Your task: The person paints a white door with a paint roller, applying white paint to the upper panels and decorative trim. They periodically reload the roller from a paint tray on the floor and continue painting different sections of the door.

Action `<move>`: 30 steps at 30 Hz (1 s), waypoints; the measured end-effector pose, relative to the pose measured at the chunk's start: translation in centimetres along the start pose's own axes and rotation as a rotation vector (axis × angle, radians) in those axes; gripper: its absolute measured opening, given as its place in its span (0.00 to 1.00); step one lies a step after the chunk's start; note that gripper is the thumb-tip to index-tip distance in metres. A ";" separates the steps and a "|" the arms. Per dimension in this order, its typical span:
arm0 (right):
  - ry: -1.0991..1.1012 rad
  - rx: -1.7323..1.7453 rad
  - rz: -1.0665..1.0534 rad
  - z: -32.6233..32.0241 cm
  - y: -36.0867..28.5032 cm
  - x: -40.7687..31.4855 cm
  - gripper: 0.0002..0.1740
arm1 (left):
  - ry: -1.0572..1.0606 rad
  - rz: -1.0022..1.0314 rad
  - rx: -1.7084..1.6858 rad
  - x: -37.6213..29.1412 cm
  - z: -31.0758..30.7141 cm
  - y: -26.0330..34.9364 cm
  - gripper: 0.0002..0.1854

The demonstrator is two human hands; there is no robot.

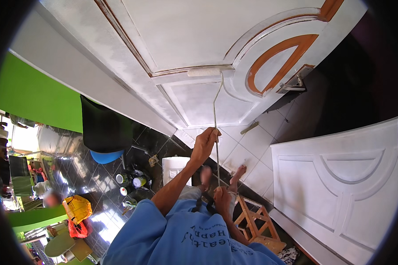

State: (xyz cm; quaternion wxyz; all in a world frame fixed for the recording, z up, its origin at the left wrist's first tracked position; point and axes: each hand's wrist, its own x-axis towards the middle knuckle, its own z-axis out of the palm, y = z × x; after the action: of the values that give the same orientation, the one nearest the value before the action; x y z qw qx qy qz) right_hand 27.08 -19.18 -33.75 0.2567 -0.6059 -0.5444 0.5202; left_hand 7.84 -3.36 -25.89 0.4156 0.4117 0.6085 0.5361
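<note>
A paint roller [204, 72] with a pale sleeve rests against the white panelled door [185, 36], along the moulding between its upper and lower panels. Its long thin rod runs down toward my body. My left hand [205, 142] grips the rod around its middle. Lower down, close to my waist, my right hand [222, 197] is closed around the rod's near end. Orange-brown shows on the door's curved moulding [282, 49] and in narrow strips of its trim. A metal door handle [293, 86] sits at the door's right edge.
A white paint tray or container [175, 167] stands near my feet, with several paint cans [139, 182] left of it. A wooden stool or stepladder [257, 222] is at lower right, beside another white door leaf [335, 185]. A stick-like object [249, 128] lies on the tiles.
</note>
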 end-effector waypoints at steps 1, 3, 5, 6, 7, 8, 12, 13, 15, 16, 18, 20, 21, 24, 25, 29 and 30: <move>0.001 0.000 0.004 0.1 -0.4 0.1 0.21 | 0.011 0.010 0.011 0.1 -0.3 0.1 0.16; 0.004 -0.001 0.016 0.4 -1.5 0.2 0.21 | 0.032 0.026 0.031 0.6 -1.0 0.4 0.16; -0.005 0.022 -0.003 1.4 -0.8 0.4 0.20 | 0.029 0.032 0.019 1.1 -1.5 0.3 0.16; -0.011 0.034 -0.020 1.7 -1.0 0.8 0.20 | 0.016 0.023 0.006 1.2 -1.8 0.0 0.16; -0.016 0.036 -0.014 1.6 -1.1 0.8 0.20 | 0.003 0.013 -0.007 1.3 -1.9 -0.2 0.16; -0.020 0.038 -0.007 1.5 -1.2 0.8 0.20 | 0.005 0.017 -0.006 1.3 -1.8 -0.5 0.16; -0.023 0.020 -0.038 1.4 -0.6 0.3 0.19 | 0.037 0.017 0.023 0.5 -1.5 -0.4 0.15; -0.016 0.023 -0.043 1.4 -0.5 0.1 0.19 | 0.040 0.015 0.032 0.2 -1.6 -0.3 0.15; 0.001 0.030 -0.052 1.6 -0.8 -0.2 0.20 | 0.040 0.011 0.053 -0.1 -1.8 0.0 0.16; -0.006 0.046 -0.035 1.9 -1.2 0.1 0.20 | 0.050 0.021 0.052 0.2 -2.1 0.3 0.16; -0.031 0.074 0.008 2.4 -3.0 0.5 0.20 | 0.076 0.029 0.051 0.8 -3.1 0.8 0.16; -0.016 0.042 -0.063 3.2 -1.9 0.7 0.20 | 0.035 0.005 0.053 1.3 -3.5 0.4 0.16; -0.018 0.025 -0.097 3.5 -1.5 0.8 0.20 | 0.022 -0.021 0.038 0.9 -3.7 0.2 0.16; -0.020 0.071 -0.044 3.8 -0.5 0.5 0.20 | 0.029 -0.032 0.031 0.5 -3.6 -0.2 0.16; -0.013 0.051 -0.075 3.6 -0.1 0.3 0.20 | 0.036 -0.032 0.040 0.2 -3.5 0.1 0.16; -0.002 0.016 -0.147 3.8 0.5 0.5 0.20 | 0.060 -0.004 0.063 0.0 -3.7 0.8 0.15; -0.013 0.016 -0.150 4.0 0.5 0.5 0.20 | 0.081 0.023 0.063 0.3 -4.1 0.6 0.15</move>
State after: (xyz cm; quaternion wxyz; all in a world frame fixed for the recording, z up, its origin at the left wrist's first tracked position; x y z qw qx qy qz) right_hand 23.54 -19.92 -35.72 0.2964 -0.5580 -0.5856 0.5079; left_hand 3.95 -4.30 -24.94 0.3712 0.4097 0.6367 0.5375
